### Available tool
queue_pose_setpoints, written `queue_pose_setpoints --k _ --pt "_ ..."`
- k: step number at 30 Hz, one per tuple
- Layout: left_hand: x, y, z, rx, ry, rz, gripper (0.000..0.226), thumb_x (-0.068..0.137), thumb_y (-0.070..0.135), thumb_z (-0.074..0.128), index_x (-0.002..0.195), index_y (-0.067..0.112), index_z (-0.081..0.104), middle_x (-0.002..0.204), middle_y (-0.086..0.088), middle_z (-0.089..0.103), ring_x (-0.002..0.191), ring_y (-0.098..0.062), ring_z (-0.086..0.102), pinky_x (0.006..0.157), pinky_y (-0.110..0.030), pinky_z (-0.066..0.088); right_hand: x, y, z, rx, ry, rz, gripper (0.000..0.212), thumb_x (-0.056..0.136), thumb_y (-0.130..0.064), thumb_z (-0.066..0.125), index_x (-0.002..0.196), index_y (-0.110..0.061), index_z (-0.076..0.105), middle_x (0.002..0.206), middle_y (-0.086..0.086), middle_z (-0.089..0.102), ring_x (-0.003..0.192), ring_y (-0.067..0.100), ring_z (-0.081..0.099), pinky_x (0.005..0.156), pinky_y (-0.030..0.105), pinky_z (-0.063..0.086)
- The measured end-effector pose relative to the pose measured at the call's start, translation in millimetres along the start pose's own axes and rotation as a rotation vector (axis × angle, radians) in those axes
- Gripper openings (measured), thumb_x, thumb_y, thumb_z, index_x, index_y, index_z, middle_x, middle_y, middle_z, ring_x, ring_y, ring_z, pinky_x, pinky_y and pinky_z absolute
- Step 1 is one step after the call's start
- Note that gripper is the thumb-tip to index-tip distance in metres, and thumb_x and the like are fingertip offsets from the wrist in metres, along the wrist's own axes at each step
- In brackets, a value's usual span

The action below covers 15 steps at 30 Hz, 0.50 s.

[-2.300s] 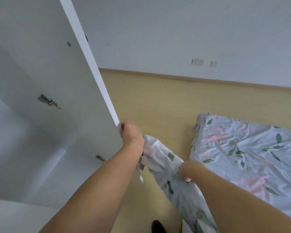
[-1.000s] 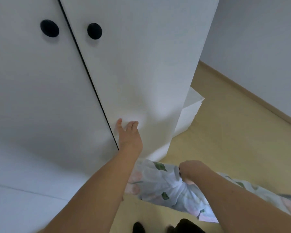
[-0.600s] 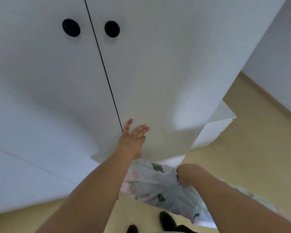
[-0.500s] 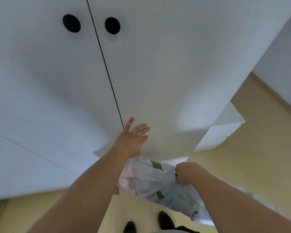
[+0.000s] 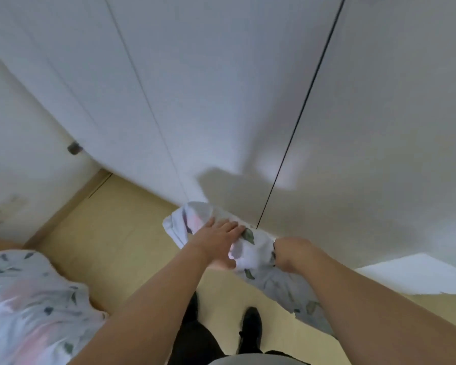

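Note:
A white cloth printed with pink flowers and green leaves (image 5: pixel 250 252) hangs in front of me above the floor, close to the white wardrobe doors (image 5: pixel 248 101). My left hand (image 5: pixel 219 241) takes hold of its upper part, fingers over the top and thumb underneath. My right hand (image 5: pixel 287 255) grips the bunched cloth just to the right, fingers hidden in the fabric. The rest of the cloth trails down to the lower right.
The wardrobe doors are closed, a dark seam (image 5: pixel 295 122) between them. A bed with the same floral bedding (image 5: pixel 29 306) lies at lower left. A low white block (image 5: pixel 416 275) stands on the wooden floor (image 5: pixel 121 233) at right. My legs and dark shoes (image 5: pixel 250 327) show below.
My left hand closed the wardrobe door, left it and came down onto the cloth. My view swung left, bringing the bed into sight. My right hand kept its grip.

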State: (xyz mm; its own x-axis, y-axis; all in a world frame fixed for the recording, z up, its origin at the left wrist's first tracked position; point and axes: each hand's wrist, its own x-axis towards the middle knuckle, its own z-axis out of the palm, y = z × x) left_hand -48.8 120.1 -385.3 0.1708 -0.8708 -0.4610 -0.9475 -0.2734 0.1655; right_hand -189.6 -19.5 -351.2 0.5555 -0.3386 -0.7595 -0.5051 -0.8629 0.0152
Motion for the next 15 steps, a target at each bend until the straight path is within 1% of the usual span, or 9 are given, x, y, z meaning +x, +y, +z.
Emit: queue_pose_setpoints --k 3,5,7,9,10,11,12,14,15 --pt "-33 -22 18 -0.013 0.075 -0.14 0.086 0.082 0.047 0.061 0.151 0.026 0.014 0.154 0.0 0.027 0.141 -0.025 0.023 0.118 -0.047 0.009 11 -40 -8 -0.066 0.021 -0.098 0.025 0.094 -0.026 0.044 0.112 -0.012 0.057 0.118 0.009 0.06 0.104 0.027 0.058 0.084 0.034 0.046" --pt "-60 -41 31 -0.016 0.105 -0.246 0.079 0.084 0.041 0.059 0.15 0.027 0.018 0.15 -0.001 0.032 0.138 -0.026 0.029 0.117 -0.048 0.013 19 -72 -12 -0.091 0.044 -0.177 0.022 0.094 -0.023 0.044 0.104 -0.011 0.059 0.11 0.01 0.062 0.095 0.027 0.06 0.08 0.033 0.047" --pt "-88 -61 43 -0.002 0.144 -0.343 0.066 0.086 0.03 0.054 0.146 0.027 0.027 0.143 0.0 0.042 0.131 -0.027 0.038 0.115 -0.047 0.018 25 -107 -19 -0.144 0.05 -0.249 0.018 0.094 -0.021 0.044 0.097 -0.012 0.058 0.094 0.006 0.061 0.082 0.024 0.055 0.07 0.03 0.043" --pt "-118 -86 58 0.021 0.177 -0.429 0.049 0.087 0.019 0.045 0.136 0.026 0.042 0.129 0.002 0.053 0.119 -0.025 0.047 0.108 -0.042 0.028 31 -146 -25 -0.191 0.054 -0.309 0.013 0.094 -0.019 0.042 0.085 -0.015 0.051 0.077 -0.002 0.048 0.079 0.022 0.049 0.064 0.027 0.038" --pt "-136 -101 66 0.016 0.195 -0.474 0.042 0.087 0.015 0.043 0.127 0.025 0.05 0.121 0.003 0.058 0.113 -0.024 0.051 0.102 -0.038 0.033 35 -170 -28 -0.199 0.057 -0.347 0.013 0.094 -0.018 0.041 0.084 -0.015 0.049 0.077 -0.003 0.047 0.081 0.023 0.05 0.063 0.026 0.037" --pt "-152 -114 72 0.004 0.197 -0.515 0.038 0.087 0.012 0.042 0.119 0.025 0.056 0.113 0.004 0.062 0.107 -0.023 0.054 0.094 -0.034 0.037 37 -192 -32 -0.204 0.05 -0.387 0.013 0.094 -0.019 0.04 0.09 -0.014 0.051 0.084 -0.001 0.052 0.086 0.024 0.054 0.066 0.026 0.037" --pt "-175 -132 82 -0.024 0.201 -0.571 0.035 0.086 0.009 0.041 0.111 0.025 0.061 0.105 0.004 0.064 0.102 -0.022 0.057 0.085 -0.03 0.038 41 -223 -35 -0.225 0.04 -0.431 0.018 0.095 -0.02 0.039 0.101 -0.012 0.054 0.097 0.002 0.057 0.094 0.024 0.056 0.071 0.026 0.036" --pt "-204 -154 87 -0.082 0.192 -0.64 0.034 0.084 0.005 0.041 0.099 0.025 0.064 0.093 0.003 0.065 0.092 -0.021 0.061 0.07 -0.028 0.035 44 -262 -42 -0.248 0.034 -0.481 0.027 0.097 -0.023 0.038 0.114 -0.009 0.054 0.114 0.007 0.057 0.105 0.024 0.056 0.077 0.024 0.034" --pt "-220 -166 90 -0.123 0.194 -0.682 0.033 0.083 0.004 0.041 0.095 0.024 0.064 0.09 0.003 0.065 0.089 -0.021 0.062 0.066 -0.029 0.035 46 -284 -47 -0.259 0.02 -0.515 0.027 0.097 -0.024 0.038 0.113 -0.01 0.055 0.114 0.008 0.057 0.106 0.024 0.056 0.077 0.024 0.034"
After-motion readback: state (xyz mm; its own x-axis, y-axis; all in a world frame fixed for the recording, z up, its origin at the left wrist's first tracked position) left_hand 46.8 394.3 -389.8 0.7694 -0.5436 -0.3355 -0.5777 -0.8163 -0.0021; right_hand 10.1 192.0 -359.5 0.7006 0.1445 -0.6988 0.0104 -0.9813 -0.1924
